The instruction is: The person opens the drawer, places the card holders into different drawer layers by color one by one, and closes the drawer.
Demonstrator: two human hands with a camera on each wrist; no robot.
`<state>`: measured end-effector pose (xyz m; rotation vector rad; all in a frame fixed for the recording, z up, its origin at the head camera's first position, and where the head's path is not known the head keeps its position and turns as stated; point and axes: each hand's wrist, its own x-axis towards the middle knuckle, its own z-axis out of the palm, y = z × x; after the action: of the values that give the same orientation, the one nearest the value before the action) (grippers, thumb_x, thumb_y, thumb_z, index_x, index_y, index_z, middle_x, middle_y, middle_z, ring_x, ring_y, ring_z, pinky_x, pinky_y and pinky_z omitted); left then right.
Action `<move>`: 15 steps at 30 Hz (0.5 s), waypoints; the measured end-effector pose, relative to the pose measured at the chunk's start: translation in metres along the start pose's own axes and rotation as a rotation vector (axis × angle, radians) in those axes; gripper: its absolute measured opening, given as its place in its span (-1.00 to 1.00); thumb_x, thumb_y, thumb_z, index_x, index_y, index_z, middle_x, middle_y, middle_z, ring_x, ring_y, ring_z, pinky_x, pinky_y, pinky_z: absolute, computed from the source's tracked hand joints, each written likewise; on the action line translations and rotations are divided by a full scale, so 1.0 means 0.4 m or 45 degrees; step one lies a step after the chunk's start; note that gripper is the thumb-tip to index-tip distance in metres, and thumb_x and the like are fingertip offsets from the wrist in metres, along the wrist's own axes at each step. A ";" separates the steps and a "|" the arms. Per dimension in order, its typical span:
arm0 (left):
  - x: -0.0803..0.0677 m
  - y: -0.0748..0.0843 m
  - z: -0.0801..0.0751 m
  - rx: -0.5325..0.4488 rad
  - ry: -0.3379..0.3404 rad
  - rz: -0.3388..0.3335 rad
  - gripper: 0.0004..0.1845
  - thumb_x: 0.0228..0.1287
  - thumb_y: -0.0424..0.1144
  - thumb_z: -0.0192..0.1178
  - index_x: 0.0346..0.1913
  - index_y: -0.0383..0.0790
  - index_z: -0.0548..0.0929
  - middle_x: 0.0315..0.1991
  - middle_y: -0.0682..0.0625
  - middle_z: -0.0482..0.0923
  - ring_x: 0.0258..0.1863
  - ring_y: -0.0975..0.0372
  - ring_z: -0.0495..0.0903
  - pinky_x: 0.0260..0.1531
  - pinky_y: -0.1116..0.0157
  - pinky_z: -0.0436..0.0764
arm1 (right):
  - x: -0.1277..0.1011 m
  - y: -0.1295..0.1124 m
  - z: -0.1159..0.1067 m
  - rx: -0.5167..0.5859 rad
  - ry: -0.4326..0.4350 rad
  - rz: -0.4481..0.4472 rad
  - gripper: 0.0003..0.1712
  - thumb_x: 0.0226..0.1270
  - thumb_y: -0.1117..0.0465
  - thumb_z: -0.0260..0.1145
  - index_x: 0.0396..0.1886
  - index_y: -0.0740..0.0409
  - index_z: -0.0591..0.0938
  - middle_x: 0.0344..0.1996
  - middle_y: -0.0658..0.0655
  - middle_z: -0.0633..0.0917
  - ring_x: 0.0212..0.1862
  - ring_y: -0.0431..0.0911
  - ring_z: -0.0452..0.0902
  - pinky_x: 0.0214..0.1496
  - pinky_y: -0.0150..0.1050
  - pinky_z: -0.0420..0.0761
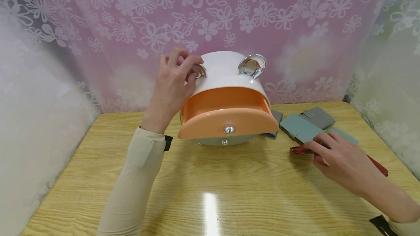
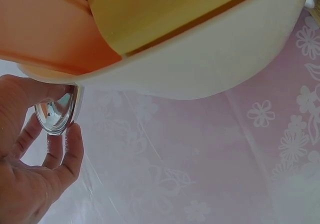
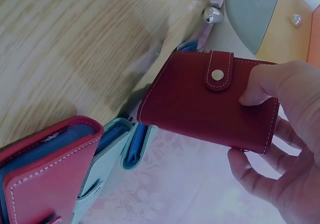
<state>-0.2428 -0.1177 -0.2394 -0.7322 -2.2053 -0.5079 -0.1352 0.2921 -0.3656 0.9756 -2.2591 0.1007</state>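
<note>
A white rounded drawer box [image 1: 226, 72] stands at the back of the wooden table [image 1: 210, 192], with its orange top drawer [image 1: 229, 119] pulled out. My left hand [image 1: 191, 69] pinches the left chrome handle [image 1: 201, 71] on the box top; the left wrist view shows thumb and fingers around this chrome handle [image 2: 57, 114]. At the right my right hand [image 1: 317, 149] grips a small red snap wallet [image 1: 298, 150]. In the right wrist view the red wallet [image 3: 200, 99] sits between thumb and fingers of my right hand [image 3: 260, 134], lifted off the table.
A teal wallet [image 1: 302, 128], a grey wallet [image 1: 318, 116] and a second red wallet [image 1: 377, 165] lie at the right. Another grey wallet [image 1: 276, 117] pokes out beside the box. A second chrome handle [image 1: 252, 65] tops the box. Floral curtains surround the table.
</note>
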 end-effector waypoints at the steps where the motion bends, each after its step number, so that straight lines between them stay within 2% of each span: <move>1: 0.000 -0.001 -0.001 0.001 -0.003 -0.006 -0.74 0.38 -0.43 0.18 0.07 -0.16 0.64 0.06 -0.21 0.44 -0.01 -0.11 0.42 0.01 0.05 0.43 | -0.001 -0.001 -0.002 0.006 0.004 0.006 -0.39 0.59 -0.05 -0.28 -0.27 0.01 0.70 -0.36 -0.03 0.58 -0.37 -0.16 0.33 -0.43 -0.31 0.34; 8: 0.000 -0.003 -0.004 -0.008 -0.014 -0.019 -0.75 0.38 -0.41 0.20 0.07 -0.16 0.64 0.09 -0.21 0.45 0.00 -0.11 0.43 0.02 0.05 0.45 | -0.004 0.000 -0.014 0.029 0.036 0.044 -0.36 0.62 -0.14 -0.25 -0.24 0.01 0.72 -0.32 -0.04 0.62 -0.27 -0.13 0.45 -0.40 -0.33 0.44; 15: 0.002 -0.002 -0.005 -0.024 -0.030 -0.040 -0.76 0.39 -0.39 0.21 0.06 -0.16 0.64 0.11 -0.20 0.45 0.02 -0.10 0.41 0.01 0.06 0.47 | 0.000 0.010 -0.021 0.032 0.136 0.035 -0.35 0.64 -0.15 -0.19 -0.25 0.09 0.74 -0.32 0.08 0.66 -0.31 -0.04 0.48 -0.45 -0.28 0.46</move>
<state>-0.2427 -0.1194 -0.2375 -0.7182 -2.2396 -0.5393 -0.1332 0.2976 -0.3586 0.9306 -2.1787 0.1892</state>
